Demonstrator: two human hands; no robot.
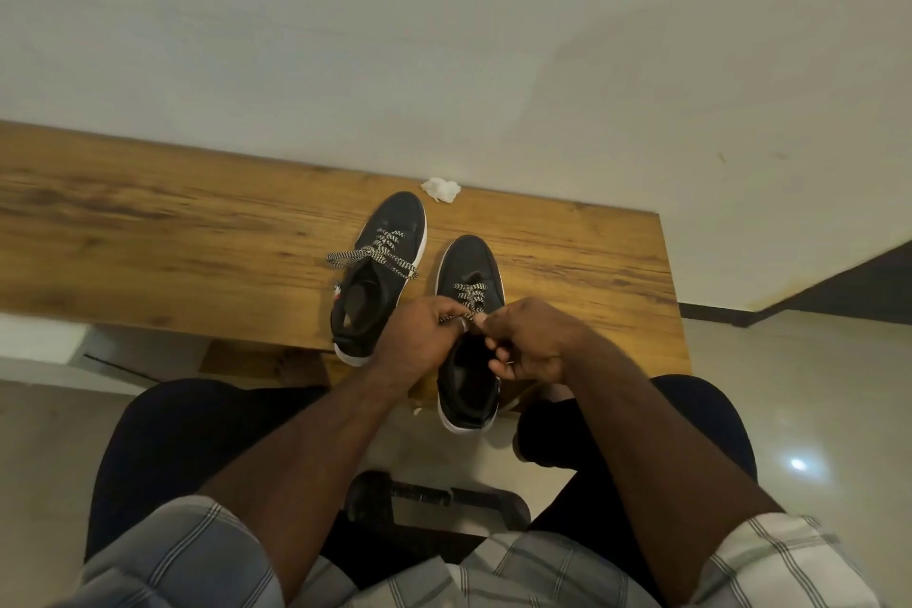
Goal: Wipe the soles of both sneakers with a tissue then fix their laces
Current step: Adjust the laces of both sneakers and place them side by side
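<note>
Two black sneakers with white soles stand upright on the wooden table (148, 222), toes pointing away from me. The left sneaker (382, 272) has its black-and-white checked laces lying loose across the tongue. The right sneaker (469, 311) hangs with its heel over the table's near edge. My left hand (419, 336) and my right hand (530, 341) meet over its opening, each pinching an end of its checked lace (469, 294). A crumpled white tissue (440, 189) lies on the table beyond the left sneaker's toe, by the wall.
The table runs along a pale wall (444, 40) and ends at the right near a dark doorway or step (839, 291). My knees in dark trousers sit below the table edge, with a dark stool part (434, 504) between them on a glossy tiled floor.
</note>
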